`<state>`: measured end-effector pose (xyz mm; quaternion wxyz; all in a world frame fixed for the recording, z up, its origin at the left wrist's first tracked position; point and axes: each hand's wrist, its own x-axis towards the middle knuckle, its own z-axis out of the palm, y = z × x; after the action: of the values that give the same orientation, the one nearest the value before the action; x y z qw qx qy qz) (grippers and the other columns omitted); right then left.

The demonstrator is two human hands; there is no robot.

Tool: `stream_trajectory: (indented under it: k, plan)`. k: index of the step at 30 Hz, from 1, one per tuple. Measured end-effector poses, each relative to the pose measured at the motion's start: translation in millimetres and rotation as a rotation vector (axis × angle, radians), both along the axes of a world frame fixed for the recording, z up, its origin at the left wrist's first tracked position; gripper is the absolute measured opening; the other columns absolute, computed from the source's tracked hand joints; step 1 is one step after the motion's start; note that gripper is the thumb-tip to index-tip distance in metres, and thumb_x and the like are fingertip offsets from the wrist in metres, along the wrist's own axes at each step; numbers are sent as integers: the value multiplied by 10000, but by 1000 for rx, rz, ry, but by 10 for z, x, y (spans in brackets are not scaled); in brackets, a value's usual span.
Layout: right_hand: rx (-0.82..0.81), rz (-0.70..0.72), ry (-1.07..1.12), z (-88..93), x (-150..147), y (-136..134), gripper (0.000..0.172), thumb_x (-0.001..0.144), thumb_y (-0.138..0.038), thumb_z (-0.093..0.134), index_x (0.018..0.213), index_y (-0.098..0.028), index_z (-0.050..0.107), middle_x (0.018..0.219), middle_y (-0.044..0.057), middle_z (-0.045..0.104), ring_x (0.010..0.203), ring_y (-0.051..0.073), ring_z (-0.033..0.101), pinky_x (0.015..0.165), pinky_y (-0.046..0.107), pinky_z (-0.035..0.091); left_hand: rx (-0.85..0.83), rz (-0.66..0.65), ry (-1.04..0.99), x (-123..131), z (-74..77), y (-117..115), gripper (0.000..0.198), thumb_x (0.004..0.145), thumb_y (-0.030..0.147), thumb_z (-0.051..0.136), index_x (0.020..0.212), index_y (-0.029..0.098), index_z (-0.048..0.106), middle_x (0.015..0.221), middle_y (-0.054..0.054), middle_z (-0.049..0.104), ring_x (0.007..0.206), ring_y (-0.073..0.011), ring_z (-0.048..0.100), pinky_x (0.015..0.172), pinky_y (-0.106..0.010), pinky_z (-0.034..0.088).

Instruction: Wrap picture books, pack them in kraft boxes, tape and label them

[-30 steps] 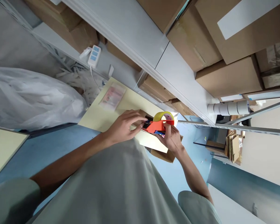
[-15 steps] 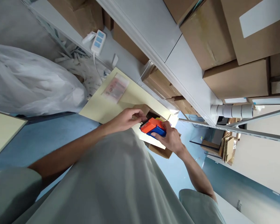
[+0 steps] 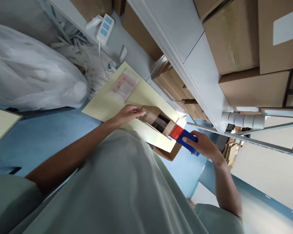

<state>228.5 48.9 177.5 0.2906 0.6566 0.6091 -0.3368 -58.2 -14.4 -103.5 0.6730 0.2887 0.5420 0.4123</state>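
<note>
A small brown cardboard box (image 3: 150, 114) lies on the pale yellow board (image 3: 107, 107), with a dark gap showing between its top flaps. My left hand (image 3: 130, 113) is closed, thumb and fingers pinched at the box's left end. My right hand (image 3: 203, 143) grips a red-orange and blue tape dispenser (image 3: 185, 138) from its right side. The dispenser's red end sits at the right end of the box; whether tape is stuck there I cannot tell. A blurred printed sheet in clear plastic (image 3: 124, 86) lies on the board's far left part.
A white power strip (image 3: 105, 30) rests on the grey shelf behind the board. Large cartons (image 3: 234, 39) fill the upper shelf, with tape rolls (image 3: 244, 120) at its end. A big white plastic bag (image 3: 39, 71) bulges at left. An open carton (image 3: 168, 152) stands below the board.
My right hand has carried the tape dispenser rightward, from above the box to its right end. My left hand has moved slightly left and up. More of the box now shows.
</note>
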Motion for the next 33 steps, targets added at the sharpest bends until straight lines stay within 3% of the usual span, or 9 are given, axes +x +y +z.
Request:
stream_trajectory:
  k: [6, 11, 15, 18, 20, 24, 28, 30, 33]
  plan:
    - [85, 26, 10, -169, -194, 65, 546, 951, -783, 673, 983, -238, 677, 745, 27, 771, 606, 200, 741, 500, 260, 482, -39, 51, -42, 255, -477, 136, 537, 693, 710, 876, 807, 194, 781, 800, -67, 754, 809, -228, 686, 722, -338, 524]
    - [72, -18, 0, -327, -277, 109, 556, 942, -795, 674, 1006, -242, 668, 734, 27, 772, 593, 209, 741, 498, 273, 501, -105, 81, -104, 422, -694, 181, 548, 654, 699, 903, 808, 190, 770, 820, -71, 762, 809, -224, 683, 740, -342, 518]
    - [84, -28, -6, -365, -295, 100, 531, 945, -776, 683, 992, -247, 662, 726, 29, 772, 619, 223, 754, 507, 278, 509, 3, 86, -23, 557, -820, 166, 541, 755, 720, 817, 832, 188, 748, 866, -82, 758, 849, -228, 693, 811, -345, 540]
    - [74, -40, 5, -335, -327, 69, 503, 949, -749, 697, 986, -249, 657, 725, 23, 767, 616, 221, 754, 505, 277, 505, 92, 91, 224, 545, -933, 85, 585, 797, 674, 814, 1091, 171, 764, 988, -98, 746, 878, -227, 692, 870, -350, 565]
    - [71, -38, 13, -307, -346, 51, 502, 954, -744, 692, 995, -246, 658, 735, 25, 768, 615, 219, 752, 504, 277, 501, 90, 82, 362, 487, -963, 4, 751, 802, 638, 833, 1351, 145, 692, 1082, -115, 729, 879, -224, 696, 890, -366, 583]
    - [90, 8, -2, -282, -364, 33, 564, 942, -798, 670, 1021, -240, 670, 762, 38, 778, 620, 217, 747, 510, 276, 481, 283, 14, 316, 418, -696, -151, 1044, 862, 669, 801, 1685, 174, 391, 1490, -209, 611, 1239, -316, 695, 1039, -442, 589]
    - [88, 53, -17, -284, -410, 24, 604, 934, -836, 653, 1024, -239, 680, 702, 24, 760, 606, 215, 736, 521, 277, 461, 586, -163, 312, 485, -177, -141, 1470, 650, 659, 994, 1790, 277, 148, 1794, -218, 307, 1642, -471, 319, 1273, -585, 412]
    - [112, 96, -29, -278, -451, 17, 596, 936, -828, 660, 1021, -239, 686, 685, 19, 752, 609, 218, 732, 531, 281, 451, 656, -237, 359, 525, -14, -65, 1441, 663, 559, 1017, 1789, 298, 156, 1813, -199, 290, 1669, -484, 257, 1306, -619, 347]
    - [158, 155, -43, -263, -510, 4, 558, 937, -795, 686, 1024, -244, 692, 697, 26, 756, 636, 233, 731, 543, 292, 435, 718, -296, 415, 560, 39, 54, 1282, 734, 418, 977, 1769, 298, 231, 1745, -179, 432, 1634, -462, 338, 1306, -627, 327]
